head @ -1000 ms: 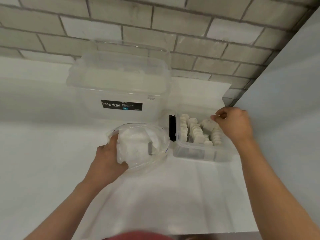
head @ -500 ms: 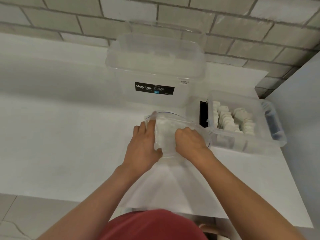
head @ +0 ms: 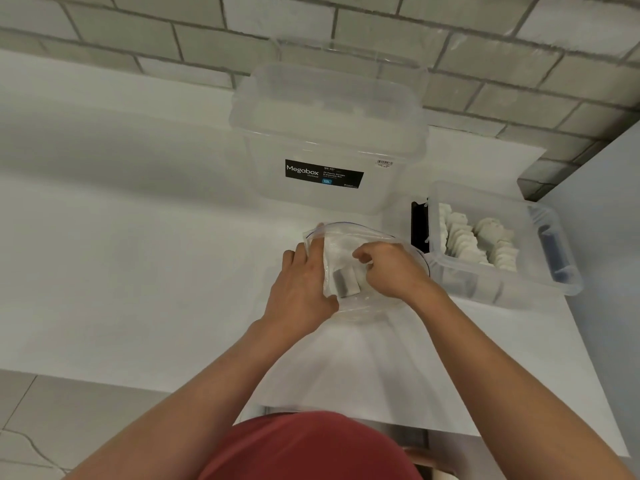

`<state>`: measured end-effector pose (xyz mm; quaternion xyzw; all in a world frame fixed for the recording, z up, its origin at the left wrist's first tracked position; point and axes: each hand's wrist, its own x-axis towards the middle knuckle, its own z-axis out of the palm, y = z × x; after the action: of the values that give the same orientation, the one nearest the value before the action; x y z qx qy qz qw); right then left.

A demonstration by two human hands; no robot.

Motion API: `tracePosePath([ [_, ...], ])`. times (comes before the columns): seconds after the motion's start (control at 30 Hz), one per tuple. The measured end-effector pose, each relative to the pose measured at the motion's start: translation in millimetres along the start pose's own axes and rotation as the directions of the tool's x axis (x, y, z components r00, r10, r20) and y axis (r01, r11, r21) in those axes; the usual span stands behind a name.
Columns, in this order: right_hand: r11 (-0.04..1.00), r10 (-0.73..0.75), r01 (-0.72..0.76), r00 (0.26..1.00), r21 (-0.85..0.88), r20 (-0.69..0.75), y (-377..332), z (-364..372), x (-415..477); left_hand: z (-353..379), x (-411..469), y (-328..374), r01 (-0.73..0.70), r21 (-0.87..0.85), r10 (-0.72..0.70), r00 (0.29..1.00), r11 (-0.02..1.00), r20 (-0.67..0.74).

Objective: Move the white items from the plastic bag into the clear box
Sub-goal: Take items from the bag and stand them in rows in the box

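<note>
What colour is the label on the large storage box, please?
The label is black with white lettering; head view.

person | red top (head: 308, 448) | forearms bare, no sleeves | hands bare

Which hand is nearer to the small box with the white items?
Right. The right hand is inside the bag, close beside the small box; the left hand grips the bag's far side, farther away.

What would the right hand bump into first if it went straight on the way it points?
Probably the white items inside the plastic bag, then the bag side that the left hand grips; depth is unclear.
</note>
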<state>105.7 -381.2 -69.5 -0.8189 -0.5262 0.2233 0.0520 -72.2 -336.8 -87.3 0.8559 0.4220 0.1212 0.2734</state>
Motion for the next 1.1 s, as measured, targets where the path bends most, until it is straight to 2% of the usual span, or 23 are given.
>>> tracePosePath([
  [0.2,0.998,-0.029,0.034,0.996,-0.056,0.087,-5.0,20.4,20.8,0.6,0.8,-3.6,0.012,0.005,-0.012,1.000,1.000,0.027],
  [0.37,0.996,-0.044,0.044,0.999,-0.075,0.004,-6.7,27.2,27.1,-1.1,2.8,-5.3,0.015,-0.005,-0.015,1.000,1.000,0.018],
  [0.57,0.995,-0.101,0.101,0.995,0.007,-0.023,-18.2,13.5,17.9,-2.6,4.8,-5.5,0.017,-0.008,-0.017,1.000,1.000,0.014],
  [0.67,0.987,-0.103,0.123,0.980,0.105,-0.171,-22.9,-4.2,-1.1,-6.3,6.1,-8.0,0.031,-0.033,-0.031,1.000,0.999,0.000],
  [0.73,0.959,-0.085,0.157,0.954,0.237,-0.287,-23.7,-15.3,-18.6,-9.2,7.7,-10.1,0.045,-0.067,-0.046,0.999,0.997,-0.010],
  [0.87,0.849,-0.002,0.228,0.904,0.477,-0.428,-22.1,-30.1,-42.4,-12.4,13.0,-10.0,0.066,-0.096,-0.068,0.998,0.993,-0.013],
  [0.93,0.777,0.053,0.248,0.890,0.578,-0.454,-17.5,-32.5,-47.5,-13.0,16.0,-8.0,0.062,-0.114,-0.065,0.998,0.992,-0.019],
  [1.03,0.807,0.029,0.254,0.885,0.534,-0.465,-9.2,-26.4,-48.3,-13.0,17.9,-7.9,0.061,-0.120,-0.063,0.998,0.991,-0.021],
  [1.1,0.783,0.059,0.255,0.878,0.568,-0.476,-3.3,-27.1,-51.0,-11.4,17.9,-7.3,0.050,-0.111,-0.052,0.998,0.993,-0.018],
])
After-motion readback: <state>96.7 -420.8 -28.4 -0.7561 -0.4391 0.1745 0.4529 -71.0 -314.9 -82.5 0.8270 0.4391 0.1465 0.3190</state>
